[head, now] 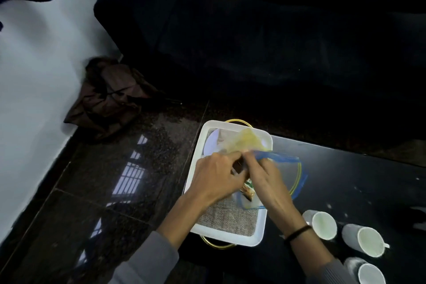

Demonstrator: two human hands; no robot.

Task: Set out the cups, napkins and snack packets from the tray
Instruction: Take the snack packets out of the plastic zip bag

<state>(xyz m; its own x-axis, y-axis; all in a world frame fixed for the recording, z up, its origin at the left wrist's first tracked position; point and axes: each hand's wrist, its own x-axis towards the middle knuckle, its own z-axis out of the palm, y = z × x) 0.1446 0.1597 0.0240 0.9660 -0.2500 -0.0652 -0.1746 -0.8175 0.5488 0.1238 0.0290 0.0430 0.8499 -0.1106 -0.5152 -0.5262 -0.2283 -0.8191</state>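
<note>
Both hands meet over the middle of the white tray, which sits on a dark table with gold handles showing at its near and far ends. The left hand has its fingers curled inward and drawn close together, thumb towards the right hand, closed on something at the point where the two hands touch — what exactly it pinches is hidden between them. The right hand reaches in from the other side, its fingers bent and pressed together on the edge of a thin clear bag with a blue rim; a yellowish, blurred piece of the same sort of film lifts above the fingertips. Under the right palm a snack packet with green and brown print lies in the tray, on a coarse woven napkin that lines the tray floor. A pale plate lies at the tray's far end. Three white cups stand on the table to the right of the tray, clear of it. A black band circles the right wrist
</note>
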